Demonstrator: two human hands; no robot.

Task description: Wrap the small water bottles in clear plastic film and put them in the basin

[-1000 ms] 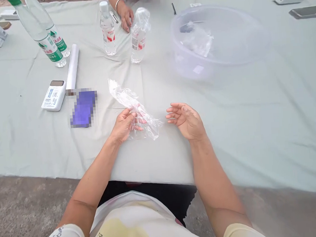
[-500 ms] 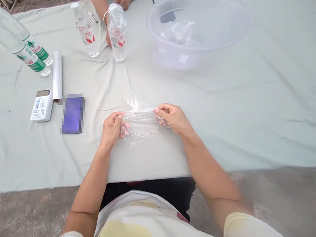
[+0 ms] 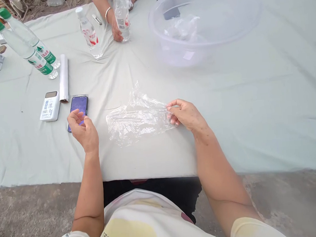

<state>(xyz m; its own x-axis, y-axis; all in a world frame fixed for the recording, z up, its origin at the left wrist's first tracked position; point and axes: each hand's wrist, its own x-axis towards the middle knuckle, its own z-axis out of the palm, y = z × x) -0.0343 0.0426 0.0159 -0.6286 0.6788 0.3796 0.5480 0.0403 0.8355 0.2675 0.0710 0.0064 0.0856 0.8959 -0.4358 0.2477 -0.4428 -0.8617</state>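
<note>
I see the film (image 3: pixel 138 121) over the desk (image 3: pixel 242 127), the right hand's (image 3: pixel 187 114) fingers clamped on its right end; the left hand (image 3: pixel 83 131), by the phone (image 3: pixel 80 102), holds nothing, fingers half-curled, apart. I judge it light, limp, easily torn: best taken by edges.

We see glossy, crinkled clear plastic film (image 3: pixel 139 121), matt, creased tablecloth (image 3: pixel 244 119), a smooth, translucent plastic basin (image 3: pixel 169 51), shiny clear plastic bottles (image 3: pixel 28 50), a glossy phone screen (image 3: pixel 79 103) and rough, matt, concrete-looking ground (image 3: pixel 39 202).
</note>
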